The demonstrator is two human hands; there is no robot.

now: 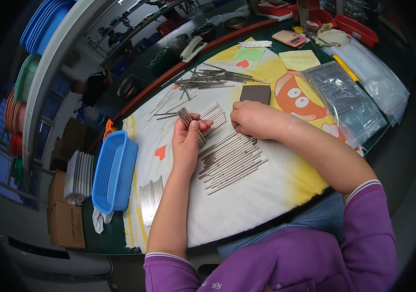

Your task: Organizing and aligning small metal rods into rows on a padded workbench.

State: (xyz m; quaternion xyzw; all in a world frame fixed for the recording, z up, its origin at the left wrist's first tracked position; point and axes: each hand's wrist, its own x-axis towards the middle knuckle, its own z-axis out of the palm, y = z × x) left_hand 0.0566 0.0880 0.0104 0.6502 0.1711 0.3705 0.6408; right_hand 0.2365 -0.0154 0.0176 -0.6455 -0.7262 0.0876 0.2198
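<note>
My left hand [185,141] is wrapped round a small bundle of thin metal rods [185,118], which stand tilted out of the fist. My right hand [253,119] has its fingers pinched together at the upper end of a row of similar rods [232,160] lying side by side on the cloth; what the fingertips hold is hidden. Between the hands, slightly beyond them, lies another neat row of shiny rods [213,115]. A dark grey block [255,94] sits just past the right hand. Farther off is a loose, crossed pile of rods [217,77].
A white and yellow patterned cloth [247,209] covers the table. Another rod row [150,194] lies by my left forearm, near a blue basket [115,170]. At right are plastic bags [349,97]; paper slips [299,60] and a pink calculator [289,38] lie at the back.
</note>
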